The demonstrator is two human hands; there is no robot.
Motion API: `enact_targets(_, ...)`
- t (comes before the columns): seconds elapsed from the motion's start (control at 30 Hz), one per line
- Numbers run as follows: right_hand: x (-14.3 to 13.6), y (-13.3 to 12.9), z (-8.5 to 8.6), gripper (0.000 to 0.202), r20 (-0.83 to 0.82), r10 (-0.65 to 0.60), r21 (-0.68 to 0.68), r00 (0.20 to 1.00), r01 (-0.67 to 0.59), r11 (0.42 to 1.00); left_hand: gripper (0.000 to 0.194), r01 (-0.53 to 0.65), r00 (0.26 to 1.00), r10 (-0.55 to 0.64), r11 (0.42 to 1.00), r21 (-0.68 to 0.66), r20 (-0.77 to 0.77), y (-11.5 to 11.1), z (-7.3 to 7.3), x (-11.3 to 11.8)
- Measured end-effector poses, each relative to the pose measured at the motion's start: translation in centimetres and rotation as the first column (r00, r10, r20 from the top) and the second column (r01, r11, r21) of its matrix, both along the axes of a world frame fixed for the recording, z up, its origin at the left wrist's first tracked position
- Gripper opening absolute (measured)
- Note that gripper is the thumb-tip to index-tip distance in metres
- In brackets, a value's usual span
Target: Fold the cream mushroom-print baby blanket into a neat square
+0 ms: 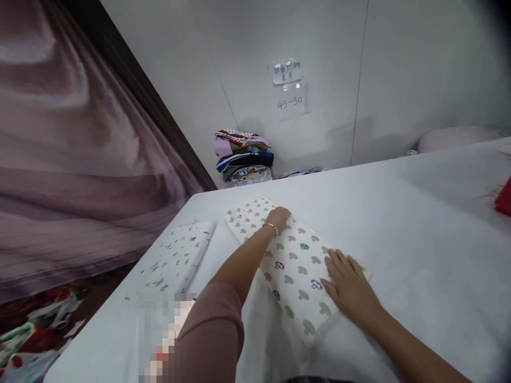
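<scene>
A white cloth [293,260] printed with grey mushroom-like shapes and a few coloured ones lies folded into a long strip, slanting across the table. My left hand [278,218], with a bracelet at the wrist, is closed at the cloth's far long edge; its fingertips are mostly hidden. Nearer the right end, my right hand [349,284] rests flat on the cloth, fingers stretched out. To the left lies another folded white cloth [175,255] with small dark prints, touched by neither hand.
A white-covered table [399,223] carries the cloths. Behind its far edge stands a stack of folded fabrics [244,157] by the wall, below paper notes [293,101]. A pinkish curtain [99,159] hangs at left. Something red [503,199] sits at the right edge.
</scene>
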State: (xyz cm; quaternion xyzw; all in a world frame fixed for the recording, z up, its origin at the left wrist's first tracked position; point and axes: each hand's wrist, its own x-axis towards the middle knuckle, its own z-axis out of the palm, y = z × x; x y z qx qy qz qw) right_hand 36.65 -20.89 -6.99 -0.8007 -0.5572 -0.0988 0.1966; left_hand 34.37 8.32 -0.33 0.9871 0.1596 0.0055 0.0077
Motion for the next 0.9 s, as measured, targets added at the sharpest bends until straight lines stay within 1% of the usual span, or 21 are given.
enact_targets(0.13, 0.0, 0.0, 0.1, 0.052, 0.01, 0.001, -0.008, 1.0, 0.0, 1.0, 0.033, 0.137, 0.98, -0.136, 0.991, -0.004, -0.143, 0.9, 0.4, 1.3)
enact_targets(0.2, -0.1, -0.1, 0.1, 0.051, 0.008, 0.006, -0.002, 1.0, -0.006, 1.0, 0.034, 0.176, 0.965, -0.172, 0.984, 0.001, -0.196, 1.0, 0.6, 1.9)
enact_targets(0.33, -0.1, -0.2, 0.0, 0.051, -0.004, 0.009, 0.016, 1.0, -0.009, 1.0, 0.036, 0.195, 0.946, -0.181, 0.981, 0.025, -0.268, 1.1, 1.1, 2.9)
enact_targets(0.53, -0.1, -0.2, 0.0, 0.053, -0.004, 0.01, -0.011, 1.0, -0.01, 1.0, 0.027, 0.245, 0.908, -0.202, 0.967, 0.075, -0.366, 1.0, 1.8, 4.1)
enact_targets(0.63, -0.1, -0.2, 0.0, 0.053, -0.001, 0.012, -0.02, 1.0, -0.012, 1.0, 0.027, 0.234, 0.899, -0.188, 0.97, 0.07, -0.396, 1.3, 2.0, 4.4)
enact_targets(0.7, -0.1, -0.2, 0.1, 0.053, -0.008, 0.013, -0.017, 1.0, -0.013, 1.0, 0.026, 0.209, 0.905, -0.167, 0.976, 0.067, -0.391, 1.5, 2.1, 4.5)
enact_targets(0.77, -0.1, -0.2, 0.1, 0.052, -0.012, 0.013, -0.012, 1.0, -0.013, 1.0, 0.025, 0.188, 0.931, -0.157, 0.98, 0.064, -0.331, 1.6, 2.1, 4.5)
enact_targets(0.9, -0.1, -0.2, 0.4, 0.052, 0.01, 0.012, -0.025, 1.0, -0.012, 1.0, 0.024, 0.14, 0.97, -0.13, 0.989, 0.036, -0.205, 1.3, 1.4, 4.1)
